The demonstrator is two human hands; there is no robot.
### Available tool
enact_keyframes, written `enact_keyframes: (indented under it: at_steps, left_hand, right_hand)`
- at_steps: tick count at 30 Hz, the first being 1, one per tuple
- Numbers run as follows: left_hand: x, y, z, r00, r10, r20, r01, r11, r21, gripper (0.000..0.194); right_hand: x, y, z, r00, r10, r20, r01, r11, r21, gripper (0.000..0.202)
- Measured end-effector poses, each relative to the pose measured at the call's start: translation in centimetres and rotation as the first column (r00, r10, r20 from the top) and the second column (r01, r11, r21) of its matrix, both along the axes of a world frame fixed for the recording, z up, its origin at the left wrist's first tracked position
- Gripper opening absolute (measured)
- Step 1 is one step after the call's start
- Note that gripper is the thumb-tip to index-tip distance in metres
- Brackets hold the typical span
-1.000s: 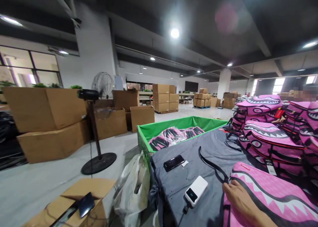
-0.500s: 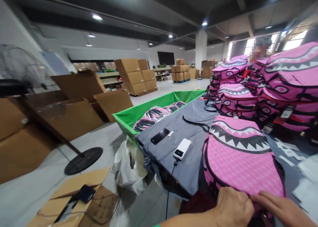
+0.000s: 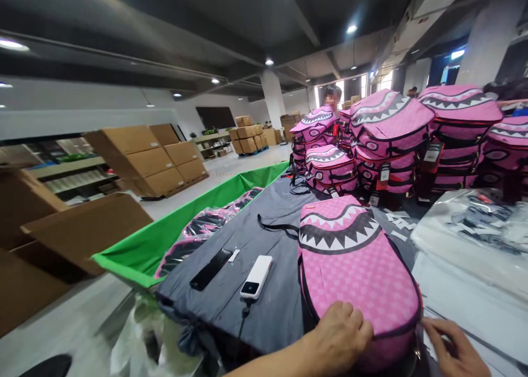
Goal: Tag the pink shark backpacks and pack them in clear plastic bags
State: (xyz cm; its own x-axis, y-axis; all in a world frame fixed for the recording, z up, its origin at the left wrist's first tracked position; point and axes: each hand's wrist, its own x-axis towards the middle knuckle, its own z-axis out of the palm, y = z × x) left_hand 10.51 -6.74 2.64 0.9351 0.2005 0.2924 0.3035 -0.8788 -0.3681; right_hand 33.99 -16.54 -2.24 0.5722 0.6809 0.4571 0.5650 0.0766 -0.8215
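A pink backpack [image 3: 358,278] with a black-and-white shark-mouth print lies face up on the grey cloth-covered table [image 3: 284,256]. My left hand [image 3: 344,333] is closed on its near part, fingers curled over the pink fabric. At the bag's lower right edge, beside the black trim, my right hand [image 3: 451,347] pinches thumb and forefinger together. What sits between those fingertips is too small to make out. A metal zipper pull [image 3: 418,355] hangs by the near right corner. One black strap [image 3: 278,226] stretches leftward from the bag's far side.
A white power bank [image 3: 256,278] with a cable and a black phone [image 3: 211,269] lie left of the bag. Stacked pink backpacks [image 3: 388,129] stand behind it. Clear plastic bags [image 3: 474,239] cover the right side. A green bin [image 3: 136,256] holds wrapped bags. Another person stands behind the stacks.
The view has swung to the right. My right hand has shifted from the bag's near edge to its lower right side; my left hand stays on the near part.
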Motion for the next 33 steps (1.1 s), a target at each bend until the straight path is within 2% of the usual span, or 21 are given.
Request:
enact_keyframes:
  at_steps: [2,3,5,7,9,11,13,16,17,19,21,24,27,30,33]
  left_hand:
    - [-0.1,-0.6,-1.5,0.996,-0.072,0.059,0.065,0.991,0.116,0.029]
    - [0.0,-0.8,-2.2,0.986,-0.122,0.116,0.1,0.979,0.179,0.033]
    - [0.2,-1.1,-2.8,0.945,-0.202,0.256,0.135,0.957,0.257,0.041]
    - [0.2,-1.1,-2.2,0.927,-0.2,0.318,0.138,0.969,0.207,0.042]
    - [0.1,-0.8,-0.7,0.941,-0.132,0.312,0.102,0.989,0.111,0.037]
    - [0.0,-0.8,0.5,0.944,-0.069,0.323,0.057,0.997,0.046,0.031]
    - [0.0,-1.6,0.4,0.917,-0.061,0.394,0.07,0.998,-0.008,0.023]
    - [1.0,-3.9,-1.6,0.895,-0.071,0.44,0.135,0.984,-0.117,0.016]
    - [1.7,-4.7,-2.4,0.909,-0.036,0.415,0.114,0.98,-0.165,0.019]
    - [3.7,-5.9,-3.3,0.957,0.092,0.274,-0.013,0.96,-0.28,0.027]
    - [6.1,-6.2,-3.3,0.98,0.19,0.055,-0.156,0.913,-0.378,0.026]
    - [9.1,-5.9,-2.3,0.958,0.23,-0.17,-0.283,0.849,-0.447,0.02]
    - [10.1,-5.3,-1.5,0.925,0.286,-0.251,-0.378,0.768,-0.518,0.019]
    - [9.5,-4.3,-0.4,0.876,0.388,-0.286,-0.478,0.624,-0.618,0.018]
    - [9.2,-3.1,1.6,0.885,0.415,-0.209,-0.423,0.532,-0.734,0.019]
  right_hand:
    - [2.5,3.1,0.9,0.989,-0.133,-0.064,0.132,0.991,-0.02,0.045]
    - [3.6,5.3,1.5,0.991,-0.115,-0.074,0.117,0.993,0.013,0.051]
    - [5.1,10.4,3.0,0.998,-0.007,-0.066,0.008,1.0,0.014,0.065]
    - [5.9,15.0,4.0,0.996,0.068,-0.055,-0.07,0.997,-0.037,0.069]
    - [6.4,17.2,4.0,0.994,0.101,-0.038,-0.104,0.99,-0.092,0.064]
    - [6.3,16.1,2.9,0.996,0.091,-0.016,-0.092,0.988,-0.125,0.055]
    - [5.3,11.9,1.1,0.998,0.068,0.016,-0.066,0.989,-0.13,0.045]
    - [2.5,3.5,-2.3,0.991,0.115,0.063,-0.106,0.986,-0.13,0.03]
    - [1.4,1.2,-3.5,0.983,0.166,0.084,-0.154,0.979,-0.133,0.026]
    - [-0.4,-1.6,-5.8,0.954,0.215,0.21,-0.195,0.975,-0.111,0.033]
    - [-1.6,-2.0,-7.6,0.939,0.194,0.283,-0.18,0.981,-0.074,0.038]
    - [-2.0,-0.5,-9.2,0.946,0.138,0.294,-0.143,0.99,-0.005,0.032]
    - [-1.5,0.8,-9.9,0.951,0.112,0.287,-0.123,0.992,0.021,0.025]
    - [-0.5,1.0,-10.1,0.946,0.114,0.303,-0.117,0.993,-0.007,0.02]
    - [-0.6,0.1,-10.5,0.92,0.202,0.337,-0.191,0.979,-0.064,0.03]
